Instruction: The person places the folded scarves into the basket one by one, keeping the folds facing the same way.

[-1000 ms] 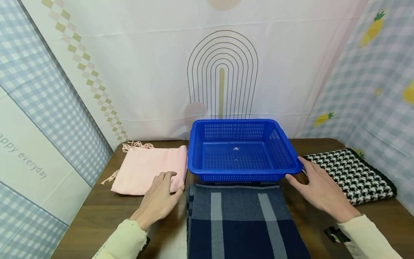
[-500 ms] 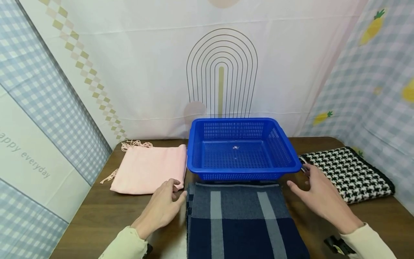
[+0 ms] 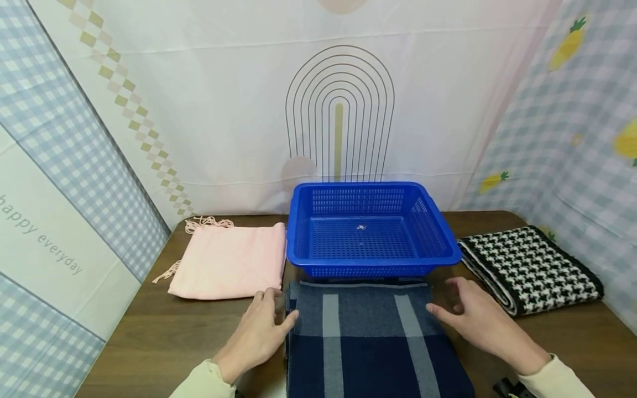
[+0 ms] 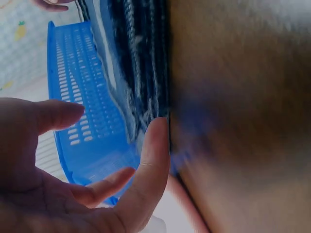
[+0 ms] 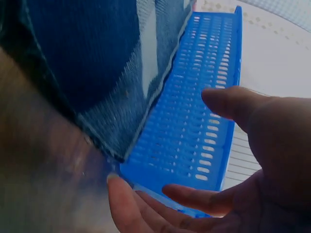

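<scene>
The left hand (image 3: pixel 261 334) is spread wide, thumb well apart from bent fingers, holding nothing; it hovers at the left edge of the folded navy cloth (image 3: pixel 373 340). The navy cloth lies flat in front of the person, its pale stripes running from the far edge toward the near one, the right stripe slanting outward. Its near end runs out of frame, so its long axis cannot be told for certain; its far edge runs parallel to the near side of the blue basket (image 3: pixel 373 262), just beside it. At the cloth's right edge the right hand (image 3: pixel 485 326) is likewise wide and holds nothing. Whether either hand touches the cloth is unclear.

On the brown wooden surface (image 3: pixel 164 342), from left to right, lie a fringed pink cloth (image 3: pixel 229 262), the basket and a folded houndstooth cloth (image 3: pixel 534 271). Around it hang a blue checked cloth (image 3: pixel 74 138) lettered "happy everyday", a white backdrop (image 3: pixel 239 110) with nested arches, and a checked cloth with yellow fruit (image 3: pixel 557 127).

The left wrist view shows the navy cloth's stacked layers edge-on, which the head view barely gives; the right wrist view shows its far right corner pointing toward the fingertips.
</scene>
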### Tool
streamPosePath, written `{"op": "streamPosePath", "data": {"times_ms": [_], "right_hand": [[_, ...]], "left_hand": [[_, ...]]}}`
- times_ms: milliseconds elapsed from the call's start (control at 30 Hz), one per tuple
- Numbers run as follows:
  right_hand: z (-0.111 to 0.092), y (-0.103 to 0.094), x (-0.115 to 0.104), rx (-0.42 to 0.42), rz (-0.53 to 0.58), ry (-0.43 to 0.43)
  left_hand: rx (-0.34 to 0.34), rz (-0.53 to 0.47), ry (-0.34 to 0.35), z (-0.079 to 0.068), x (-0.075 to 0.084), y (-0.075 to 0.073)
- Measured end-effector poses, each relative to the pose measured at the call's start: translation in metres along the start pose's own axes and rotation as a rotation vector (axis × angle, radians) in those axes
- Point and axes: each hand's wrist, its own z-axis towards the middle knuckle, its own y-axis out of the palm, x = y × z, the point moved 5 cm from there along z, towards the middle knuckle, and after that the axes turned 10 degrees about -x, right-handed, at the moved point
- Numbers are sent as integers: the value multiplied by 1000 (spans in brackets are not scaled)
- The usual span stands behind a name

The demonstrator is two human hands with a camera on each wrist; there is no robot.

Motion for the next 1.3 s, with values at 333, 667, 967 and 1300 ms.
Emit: {"op": "streamPosePath", "data": {"times_ms": [333, 667, 967, 1300], "right_hand": [[7, 18, -5, -101, 79, -41], [13, 26, -4, -117, 78, 3], [17, 30, -2, -151, 87, 54], [16, 39, -5, -173, 136, 42]], "left_hand": [[-52, -39, -21, 0, -3, 12], [-65, -75, -18, 3, -2, 18], [-22, -54, 6, 5, -1, 20], [-39, -48, -5, 5, -3, 22]]}}
